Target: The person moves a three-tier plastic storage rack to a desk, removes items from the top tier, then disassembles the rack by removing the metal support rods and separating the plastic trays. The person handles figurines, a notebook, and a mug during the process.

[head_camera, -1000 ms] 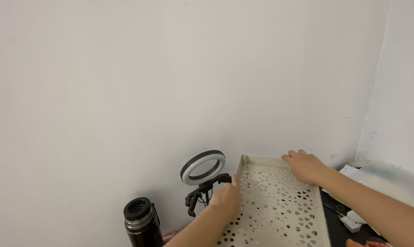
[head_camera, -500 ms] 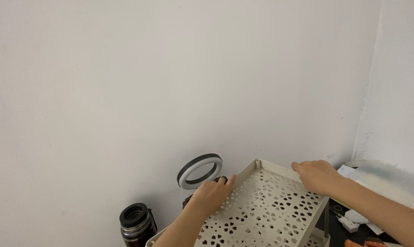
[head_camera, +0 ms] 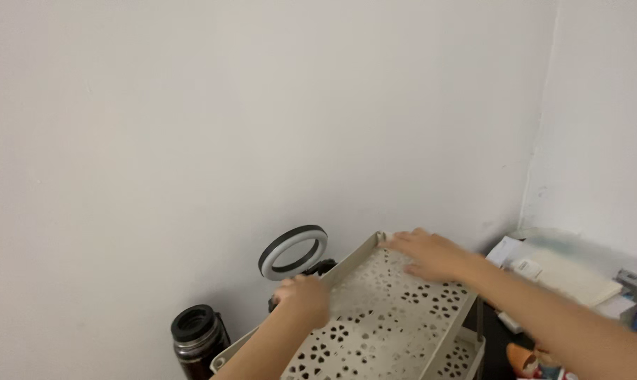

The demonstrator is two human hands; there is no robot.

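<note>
A cream perforated metal tray (head_camera: 396, 317) sits as the top shelf of a small rack, tilted toward the right. My left hand (head_camera: 303, 297) grips its left rim, fingers curled over the edge. At the tray's far corner my right hand (head_camera: 425, 255) lies flat on the perforated surface with fingers spread. Below it a second perforated shelf (head_camera: 459, 355) shows at the lower right.
A small ring light (head_camera: 292, 252) on a black stand is just behind my left hand, against the white wall. A dark flask (head_camera: 199, 336) stands at the lower left. Papers and small boxes (head_camera: 565, 271) lie at the right, in the wall corner.
The tray has swung and its far corner now points left of where it was. My left hand moved onto the left rim; my right hand slid along the far edge to the corner.
</note>
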